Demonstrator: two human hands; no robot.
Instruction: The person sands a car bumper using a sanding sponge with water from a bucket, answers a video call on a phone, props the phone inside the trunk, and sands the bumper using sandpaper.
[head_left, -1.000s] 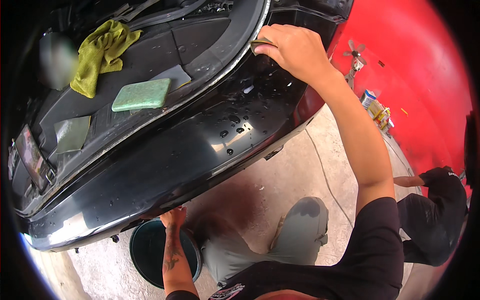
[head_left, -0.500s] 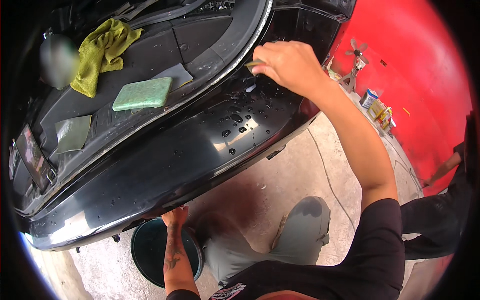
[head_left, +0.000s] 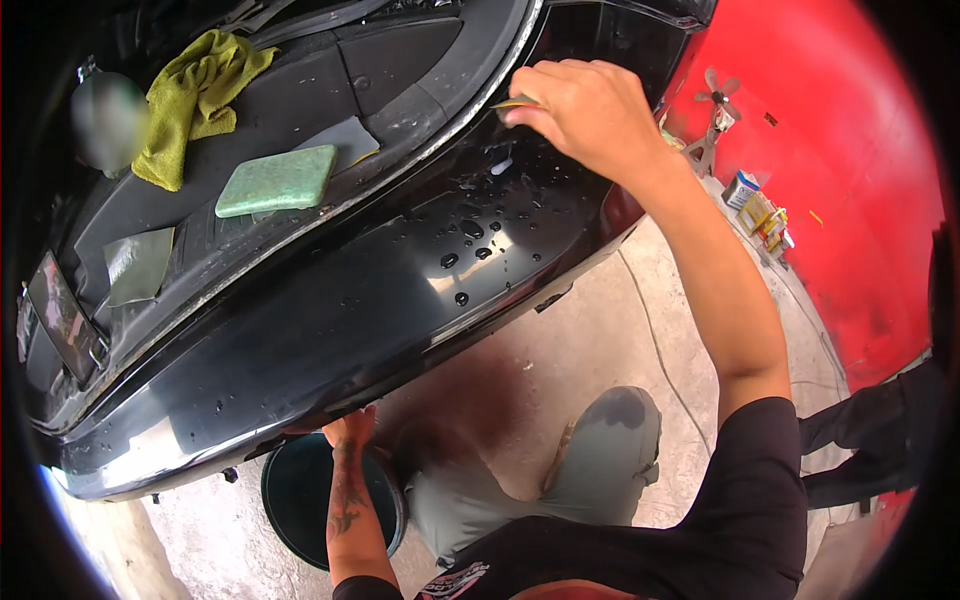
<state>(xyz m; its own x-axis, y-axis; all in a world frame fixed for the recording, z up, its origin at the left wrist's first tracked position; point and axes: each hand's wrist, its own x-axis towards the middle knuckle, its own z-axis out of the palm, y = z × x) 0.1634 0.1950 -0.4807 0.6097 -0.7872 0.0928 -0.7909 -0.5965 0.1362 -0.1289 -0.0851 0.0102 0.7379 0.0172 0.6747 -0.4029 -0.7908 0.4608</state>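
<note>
In my right hand (head_left: 590, 118), a small folded piece of sandpaper (head_left: 516, 103) is pinched between thumb and fingers. It is at the upper right part of a glossy black car bumper (head_left: 330, 325), by the pale-edged seam. Water drops (head_left: 472, 230) and a whitish wet smear (head_left: 501, 168) lie on the paint just below that hand. My left hand (head_left: 350, 428) is at the bumper's lower edge, above a dark bucket (head_left: 300, 510). The bumper's edge hides most of its fingers, so its grip does not show.
On the black trim lie a green sponge block (head_left: 278, 181), sandpaper sheets (head_left: 140, 266), a yellow-green cloth (head_left: 195, 105), a blurred bottle (head_left: 108, 120) and a phone (head_left: 62, 315). A fan (head_left: 718, 95) and boxes (head_left: 740, 190) stand by the red wall. Another person's dark-clothed legs (head_left: 870, 430) are at right.
My right hand has shifted slightly with the sandpaper, staying close to the bumper's upper part. My left hand stays at the lower edge. The other person at right has moved.
</note>
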